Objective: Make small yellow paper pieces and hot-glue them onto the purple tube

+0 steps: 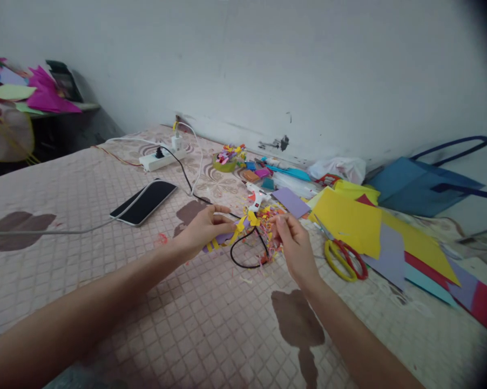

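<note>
My left hand (207,229) is closed on a purple and yellow paper craft piece (226,237), which tilts up toward the right and ends in a yellow paper tip. Thumb and fingertips of my right hand (292,240) are pinched together a little to the right of that tip. Whatever may be between them is too small to make out. Beyond both hands sits a white glue gun (256,199). Its black cord (243,266) loops on the bed between my hands, beside a heap of coloured paper shreds (274,243).
Scissors (344,259) with yellow and red handles lie right of my right hand, beside yellow paper sheets (349,219). A phone-like black slab (144,201) and a white power strip (162,159) lie to the left. A blue bag (425,186) leans against the wall.
</note>
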Demonstrator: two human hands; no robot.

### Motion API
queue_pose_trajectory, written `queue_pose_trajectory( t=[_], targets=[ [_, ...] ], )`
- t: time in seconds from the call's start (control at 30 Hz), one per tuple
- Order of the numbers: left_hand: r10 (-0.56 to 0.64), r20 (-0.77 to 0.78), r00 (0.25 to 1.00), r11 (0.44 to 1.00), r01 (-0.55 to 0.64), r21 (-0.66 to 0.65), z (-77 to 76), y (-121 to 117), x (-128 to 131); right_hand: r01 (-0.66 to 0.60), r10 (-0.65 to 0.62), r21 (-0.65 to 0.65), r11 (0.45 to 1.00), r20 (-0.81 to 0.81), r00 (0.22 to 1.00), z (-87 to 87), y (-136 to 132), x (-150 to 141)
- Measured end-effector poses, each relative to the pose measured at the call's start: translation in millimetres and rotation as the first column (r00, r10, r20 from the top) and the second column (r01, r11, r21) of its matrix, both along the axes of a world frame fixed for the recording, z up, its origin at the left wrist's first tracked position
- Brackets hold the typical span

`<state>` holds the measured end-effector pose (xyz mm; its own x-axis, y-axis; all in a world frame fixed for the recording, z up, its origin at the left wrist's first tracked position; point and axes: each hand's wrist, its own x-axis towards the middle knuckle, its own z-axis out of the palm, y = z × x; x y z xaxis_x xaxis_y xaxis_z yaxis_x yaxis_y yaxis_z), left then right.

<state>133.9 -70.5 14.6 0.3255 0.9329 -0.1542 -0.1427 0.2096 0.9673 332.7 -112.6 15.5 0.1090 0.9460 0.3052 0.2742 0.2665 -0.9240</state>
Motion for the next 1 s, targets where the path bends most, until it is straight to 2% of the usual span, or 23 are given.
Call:
queue_pose_trajectory(
  t=[0.1, 0.2, 0.3, 0.53, 0.77, 1.0],
  targets=[
    [-0.001, 0.011, 1.000, 1.000, 0.001, 0.008, 1.0, -2, 1, -0.044, 0.039, -0.058, 0.997, -0.088, 0.995, -2.9, -3, -9],
    [-0.018, 0.007, 1.000, 0.999, 0.018, 0.032, 3.2, -6, 2, -0.149, 0.115, -0.142, 0.979, -0.220, 0.969, -6.4, -6, -20],
    [-0.045, -0.001, 0.999, 0.997, 0.045, 0.062, 4.8, -11, 4, -0.216, 0.155, -0.162, 0.963, -0.324, 0.933, -10.3, -7, -31],
    [-0.076, 0.018, 0.997, 0.986, 0.072, 0.152, -0.3, -15, 7, -0.151, 0.104, -0.127, 0.980, -0.320, 0.942, -21.4, -6, -40],
    [-0.106, 0.007, 0.994, 0.981, 0.103, 0.163, -3.9, -16, 8, -0.118, 0.077, -0.127, 0.985, -0.291, 0.954, -24.6, -6, -41],
    [-0.128, -0.023, 0.991, 0.975, 0.130, 0.178, -4.2, -14, 7, -0.124, 0.073, -0.138, 0.983, -0.331, 0.941, -25.8, -7, -43]
  ],
)
